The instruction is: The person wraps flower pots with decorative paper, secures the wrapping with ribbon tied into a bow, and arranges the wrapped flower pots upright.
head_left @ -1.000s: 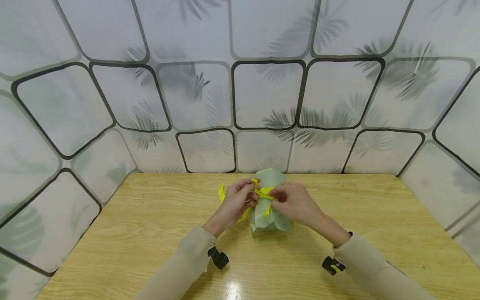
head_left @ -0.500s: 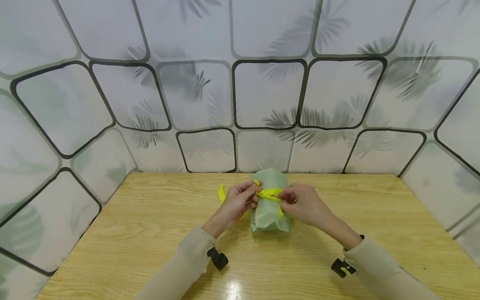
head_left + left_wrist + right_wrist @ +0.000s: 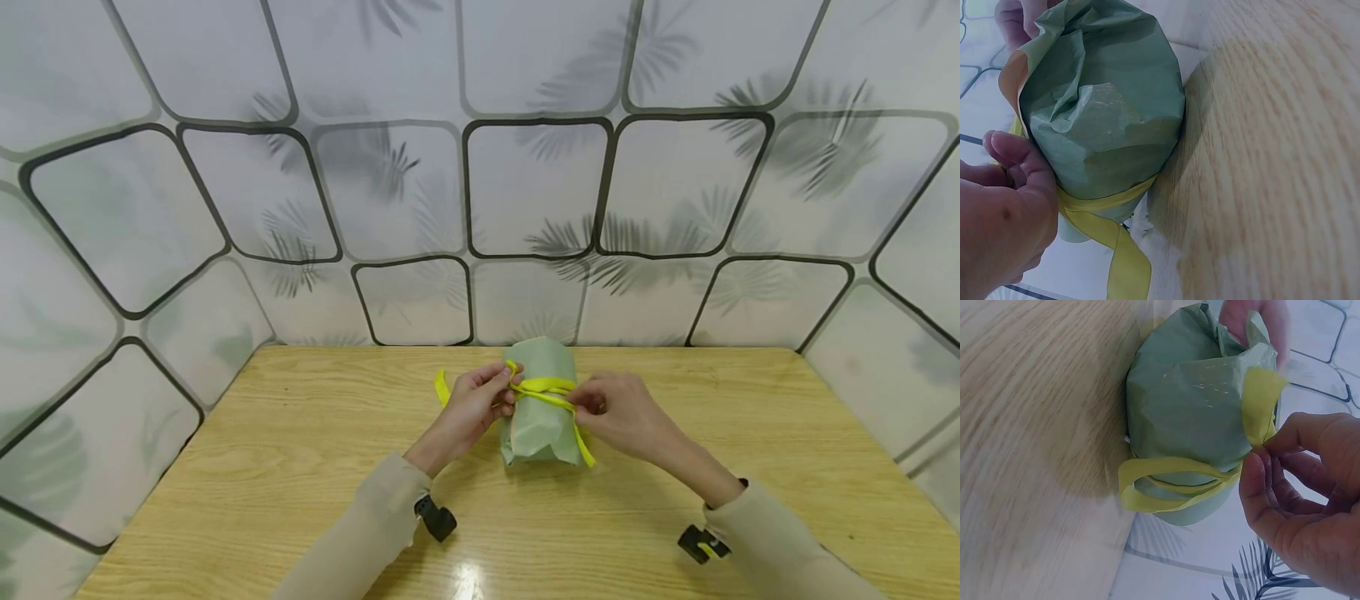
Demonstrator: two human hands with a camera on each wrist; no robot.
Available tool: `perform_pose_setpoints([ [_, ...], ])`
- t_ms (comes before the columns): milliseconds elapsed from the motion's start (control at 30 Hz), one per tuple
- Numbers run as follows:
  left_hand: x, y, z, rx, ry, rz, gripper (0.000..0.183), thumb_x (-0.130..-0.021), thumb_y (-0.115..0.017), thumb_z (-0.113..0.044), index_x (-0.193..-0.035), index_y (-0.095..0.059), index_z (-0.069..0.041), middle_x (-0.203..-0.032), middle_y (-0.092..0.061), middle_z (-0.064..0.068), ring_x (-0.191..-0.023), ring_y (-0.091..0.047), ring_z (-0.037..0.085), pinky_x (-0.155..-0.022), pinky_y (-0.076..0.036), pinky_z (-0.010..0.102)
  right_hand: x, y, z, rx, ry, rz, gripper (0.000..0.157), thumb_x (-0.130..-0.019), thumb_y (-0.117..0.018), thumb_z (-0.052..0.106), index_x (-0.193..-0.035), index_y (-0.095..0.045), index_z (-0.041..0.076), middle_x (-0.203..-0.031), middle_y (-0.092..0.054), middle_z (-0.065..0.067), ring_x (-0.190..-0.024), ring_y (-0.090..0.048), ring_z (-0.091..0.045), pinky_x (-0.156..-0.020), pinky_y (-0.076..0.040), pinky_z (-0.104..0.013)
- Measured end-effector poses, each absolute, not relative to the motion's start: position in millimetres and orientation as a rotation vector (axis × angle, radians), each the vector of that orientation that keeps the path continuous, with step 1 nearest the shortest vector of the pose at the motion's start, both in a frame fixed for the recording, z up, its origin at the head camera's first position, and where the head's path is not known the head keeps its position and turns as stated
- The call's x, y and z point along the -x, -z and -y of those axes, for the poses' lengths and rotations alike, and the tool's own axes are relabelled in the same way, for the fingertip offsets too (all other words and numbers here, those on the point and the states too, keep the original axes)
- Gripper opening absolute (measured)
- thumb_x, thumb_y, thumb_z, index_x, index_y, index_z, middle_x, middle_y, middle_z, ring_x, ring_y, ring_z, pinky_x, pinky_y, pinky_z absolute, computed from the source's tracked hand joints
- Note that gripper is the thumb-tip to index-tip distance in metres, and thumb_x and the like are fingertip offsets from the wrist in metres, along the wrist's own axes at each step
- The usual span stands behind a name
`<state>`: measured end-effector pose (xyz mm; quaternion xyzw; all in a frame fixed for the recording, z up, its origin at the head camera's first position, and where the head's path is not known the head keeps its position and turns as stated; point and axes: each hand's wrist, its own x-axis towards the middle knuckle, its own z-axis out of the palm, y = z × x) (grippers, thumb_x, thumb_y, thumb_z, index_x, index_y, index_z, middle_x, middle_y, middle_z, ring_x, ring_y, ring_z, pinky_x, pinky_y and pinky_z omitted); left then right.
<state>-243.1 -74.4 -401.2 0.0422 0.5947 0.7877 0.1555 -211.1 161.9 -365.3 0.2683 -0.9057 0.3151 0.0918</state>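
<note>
A package wrapped in pale green paper (image 3: pixel 536 433) lies at the table's far edge with a yellow ribbon (image 3: pixel 546 385) round its middle. On its left side my left hand (image 3: pixel 467 404) pinches the ribbon between thumb and fingers, a small loop poking up there. My right hand (image 3: pixel 618 412) pinches the ribbon at the package's right side, and a tail hangs below those fingers. The right wrist view shows the thumb and index finger meeting on the ribbon (image 3: pixel 1260 409), with a loose loop beside the package. Folded paper (image 3: pixel 1116 106) closes the package's near end.
The wooden table (image 3: pixel 300 500) reaches back to a pale wall covering (image 3: pixel 536 192) with dark outlined squares and leaf prints. A camera is strapped to each wrist, the left one (image 3: pixel 437 518) and the right one (image 3: pixel 702 543) both just above the table.
My right hand has moved to the right, drawing the ribbon across the package's top. The tail under it now hangs over the package's right side. My left hand has barely moved.
</note>
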Motion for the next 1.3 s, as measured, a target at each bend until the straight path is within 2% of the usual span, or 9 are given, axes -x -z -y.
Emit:
perform_pose_setpoints([
  [367,243,400,74,-0.105,-2.275,-1.678,0.037,-0.111,-0.046,-0.016,-0.14,-0.055,0.003,-0.099,-0.064,-0.006,-0.073,-0.055,0.002,-0.063,-0.05,0.016,206,368,-173,-0.761,-0.923,2.711,0.015,-0.084,-0.071,-0.001,-0.094,-0.08,0.006,-0.081,-0.07,0.003,-0.07,-0.057,-0.001,-0.061,-0.049,-0.019],
  [767,241,402,75,-0.095,-2.285,-1.669,0.036,-0.111,-0.046,-0.015,-0.14,-0.056,0.003,-0.1,-0.064,-0.006,-0.072,-0.056,0.001,-0.063,-0.052,0.015,205,375,-184,-0.724,-0.871,2.729,0.015,-0.081,-0.072,-0.001,-0.092,-0.08,0.007,-0.083,-0.07,0.004,-0.071,-0.057,0.0,-0.061,-0.049,-0.019],
  [1300,242,404,77,-0.101,-2.281,-1.657,0.038,-0.111,-0.045,-0.017,-0.142,-0.055,0.002,-0.101,-0.063,-0.006,-0.072,-0.056,0.001,-0.064,-0.053,0.015,201,382,-204,-0.637,-0.861,2.789,0.013,-0.085,-0.07,0.002,-0.093,-0.079,0.007,-0.081,-0.069,0.004,-0.07,-0.056,0.001,-0.061,-0.049,-0.02],
])
